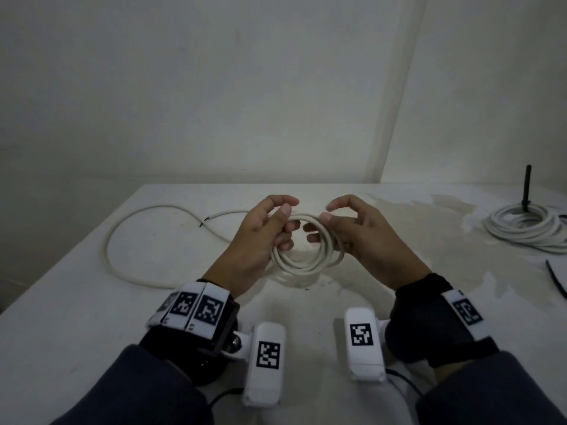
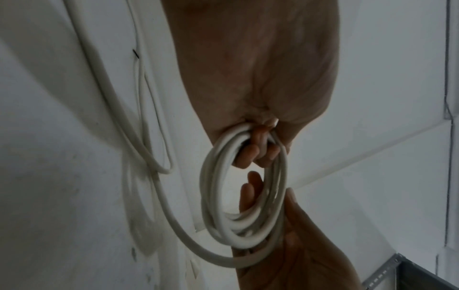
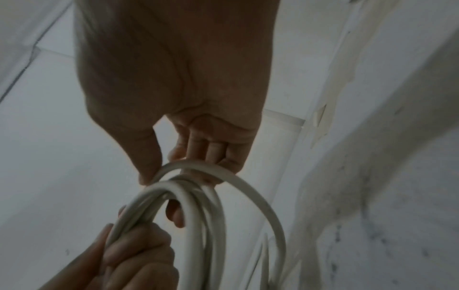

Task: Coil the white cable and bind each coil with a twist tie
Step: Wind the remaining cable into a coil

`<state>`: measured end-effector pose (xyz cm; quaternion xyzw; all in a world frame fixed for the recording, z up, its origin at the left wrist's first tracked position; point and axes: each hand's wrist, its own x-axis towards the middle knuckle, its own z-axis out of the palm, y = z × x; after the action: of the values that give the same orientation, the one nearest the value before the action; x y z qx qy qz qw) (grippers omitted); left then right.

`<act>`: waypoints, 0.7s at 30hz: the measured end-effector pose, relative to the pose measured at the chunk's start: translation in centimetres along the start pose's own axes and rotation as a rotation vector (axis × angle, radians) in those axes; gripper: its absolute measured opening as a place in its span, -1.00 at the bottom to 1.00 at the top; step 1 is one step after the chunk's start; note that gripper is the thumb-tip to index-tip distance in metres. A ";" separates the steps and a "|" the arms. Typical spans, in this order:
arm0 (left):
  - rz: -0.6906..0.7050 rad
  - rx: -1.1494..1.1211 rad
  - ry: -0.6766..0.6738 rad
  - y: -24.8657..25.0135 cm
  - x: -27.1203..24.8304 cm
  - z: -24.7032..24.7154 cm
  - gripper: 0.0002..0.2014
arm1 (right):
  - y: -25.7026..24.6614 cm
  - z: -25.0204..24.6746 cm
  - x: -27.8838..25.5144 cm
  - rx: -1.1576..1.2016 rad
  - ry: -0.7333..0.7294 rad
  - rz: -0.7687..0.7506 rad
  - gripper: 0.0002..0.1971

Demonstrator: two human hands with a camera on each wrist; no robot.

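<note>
Low in the head view, two dark sleeves and marker-tagged wrist bands; above them, just below frame centre, held the white cable [image 1: 306, 250] as a small coil of several turns off the tabletop [image 1: 76, 302]. Left hand [image 1: 257, 237] gripped the coil's left side, fingers hooked through the ring and thumb over the top. Right hand [image 1: 359, 234] closed on the right side, thumb and forefinger pinching the top strand, the other fingers curled around the bundle. Coil lay between the two grips, equally near both, its ring tilted up toward the camera. Uncoiled tail [image 1: 129, 240] ran left from the left hand, swept in a wide loop toward the left of the frame and back along the far edge, long axis left to right. Probably mid-winding, the next turn to come from the left. Farther off, at the right edge, a finished coil [image 1: 527, 227] around a dark post [image 1: 527, 188]. No twist tie made out.
</note>
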<state>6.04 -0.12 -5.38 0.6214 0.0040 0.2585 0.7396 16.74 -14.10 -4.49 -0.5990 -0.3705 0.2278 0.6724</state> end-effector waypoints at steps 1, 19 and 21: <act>-0.005 -0.030 -0.001 0.0 0.0 0.1 -0.84 | 0.1 0.0 0.0 0.017 -0.025 0.047 -0.89; -0.123 0.310 0.199 -1.4 0.5 0.2 -0.81 | 1.1 1.8 0.9 0.579 0.000 0.264 -0.64; -0.206 0.629 0.214 -0.9 0.3 -0.8 -0.71 | 1.5 1.1 1.3 0.639 0.130 0.242 -0.63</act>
<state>6.42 0.69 -6.32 0.7847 0.2237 0.2324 0.5294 16.90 -12.13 -5.64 -0.4113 -0.1630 0.3717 0.8162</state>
